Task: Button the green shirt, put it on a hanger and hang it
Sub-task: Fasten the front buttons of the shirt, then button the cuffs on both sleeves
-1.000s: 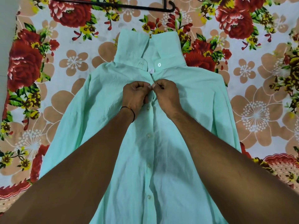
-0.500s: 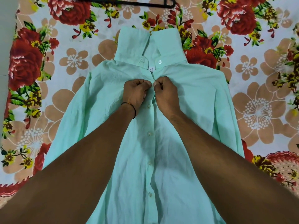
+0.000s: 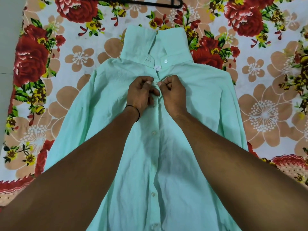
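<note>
Both hands have drawn slightly apart, baring a placket button point(image 3: 156, 83) between them; left hand point(image 3: 141, 93) and right hand point(image 3: 174, 93) each pinch the front edges of the green shirt point(image 3: 200, 114), which lies flat, front up, on the floral bedsheet point(image 3: 80, 57). Keep the fabric taut and check that button sits fully through its hole. The collar button point(image 3: 165, 61) looks undone; the black hanger point(image 3: 141, 3) lies beyond the collar, unobstructed

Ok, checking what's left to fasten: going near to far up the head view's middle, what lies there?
Lower buttons, left hand and right hand pinching the green shirt, size label, collar button, collar, hanger.
</note>
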